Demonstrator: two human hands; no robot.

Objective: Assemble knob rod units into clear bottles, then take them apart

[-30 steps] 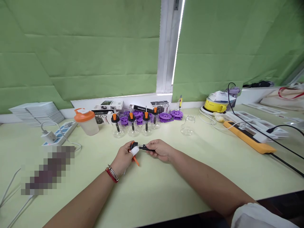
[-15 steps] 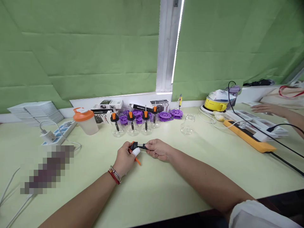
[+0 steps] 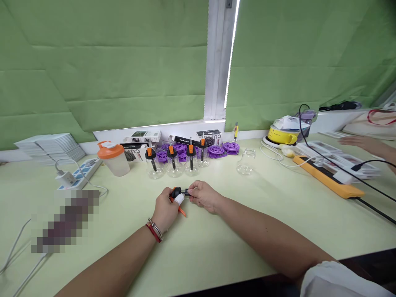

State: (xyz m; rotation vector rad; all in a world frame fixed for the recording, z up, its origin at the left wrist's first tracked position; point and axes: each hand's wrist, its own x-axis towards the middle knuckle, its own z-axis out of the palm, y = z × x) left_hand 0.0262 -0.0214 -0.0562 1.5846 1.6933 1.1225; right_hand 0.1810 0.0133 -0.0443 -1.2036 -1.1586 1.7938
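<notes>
Over the middle of the table, my left hand (image 3: 165, 209) is closed around a black-and-orange bottle top (image 3: 176, 192), with an orange strip hanging below it. A white wrapping covers the thumb of that hand. Thin metal rods run from the top to a black end piece (image 3: 187, 192), which my right hand (image 3: 204, 197) pinches from the right. Fingers hide part of both pieces. Just beyond stand several glass bottles (image 3: 175, 170) fitted with similar black-and-orange tops. To their right is a glass bottle (image 3: 245, 166) with no top.
Purple plastic parts (image 3: 216, 151) and printed boxes (image 3: 136, 153) lie behind the bottles. An orange-lidded shaker (image 3: 116, 165) and a white power strip (image 3: 82, 173) stand left. Right are an orange power strip (image 3: 328, 179), cables, a yellow pot (image 3: 282, 135) and another person's hand (image 3: 355, 143).
The whole view has shifted slightly. Both hands keep their hold on the bottle top and end piece. At the right, the other person's hand has moved a little to the right.
</notes>
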